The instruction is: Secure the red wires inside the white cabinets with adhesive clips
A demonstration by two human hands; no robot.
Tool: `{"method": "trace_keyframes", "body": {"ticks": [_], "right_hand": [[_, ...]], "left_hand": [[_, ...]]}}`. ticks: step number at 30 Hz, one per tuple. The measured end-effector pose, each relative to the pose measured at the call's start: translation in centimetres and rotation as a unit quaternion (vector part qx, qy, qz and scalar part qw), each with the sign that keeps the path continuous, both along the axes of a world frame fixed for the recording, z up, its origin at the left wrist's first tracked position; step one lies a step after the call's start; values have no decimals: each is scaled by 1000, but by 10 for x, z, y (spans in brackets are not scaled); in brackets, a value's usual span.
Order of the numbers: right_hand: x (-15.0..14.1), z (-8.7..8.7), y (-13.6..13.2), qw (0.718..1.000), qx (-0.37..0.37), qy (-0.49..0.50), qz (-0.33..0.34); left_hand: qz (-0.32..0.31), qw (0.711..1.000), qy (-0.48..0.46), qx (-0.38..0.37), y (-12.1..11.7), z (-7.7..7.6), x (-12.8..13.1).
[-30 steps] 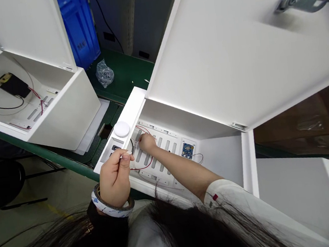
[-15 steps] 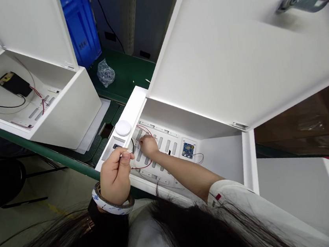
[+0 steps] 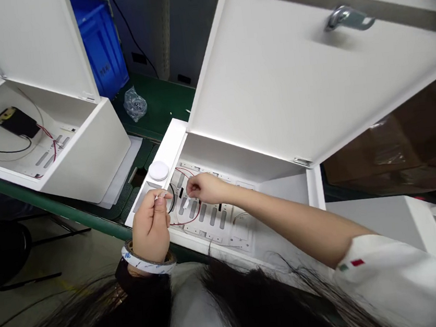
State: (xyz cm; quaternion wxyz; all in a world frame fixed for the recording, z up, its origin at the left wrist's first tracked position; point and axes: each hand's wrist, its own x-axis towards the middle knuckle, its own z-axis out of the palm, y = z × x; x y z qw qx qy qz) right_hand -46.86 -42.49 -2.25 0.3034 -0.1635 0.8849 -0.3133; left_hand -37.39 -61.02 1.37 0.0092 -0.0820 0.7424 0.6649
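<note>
Right hand (image 3: 205,188): moved toward 3 o'clock, still above the slotted white panel (image 3: 214,232)
Right forearm (image 3: 286,213): swung from 4 o'clock to lie nearer 3 o'clock
White sleeve (image 3: 387,265): shifted further toward 4 o'clock
Blue circuit board: now out of sight behind the forearm
Steel door latch (image 3: 349,18): sits further toward 9 o'clock in view

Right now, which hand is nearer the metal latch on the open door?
Right hand: inside the white box, below the door and its metal latch. Left hand: farther, at the box's front edge.
</note>
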Motion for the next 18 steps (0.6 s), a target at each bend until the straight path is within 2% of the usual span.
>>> {"method": "trace_keyframes", "body": {"ticks": [2,4,5,7,10,14,18], "right_hand": [[13,49,10,994,-104,2,-28],[32,89,16,985,-160,41,-54],[42,103,18,981,-175,67,-60],[63,120,19,973,-187,114,-70],[88,124,23,967,-195,137,-94],[111,120,35,958,-220,137,-122],[129,115,56,949,-223,201,-100]], "left_hand": [[-31,999,-7,-42,2,7,-1],[-86,994,-15,-60,6,16,0],[-126,990,-16,-57,9,21,2],[-210,976,-8,-53,15,30,7],[-287,954,14,-81,24,37,17],[-324,941,33,-96,34,38,27],[-362,927,69,-68,50,39,36]]}}
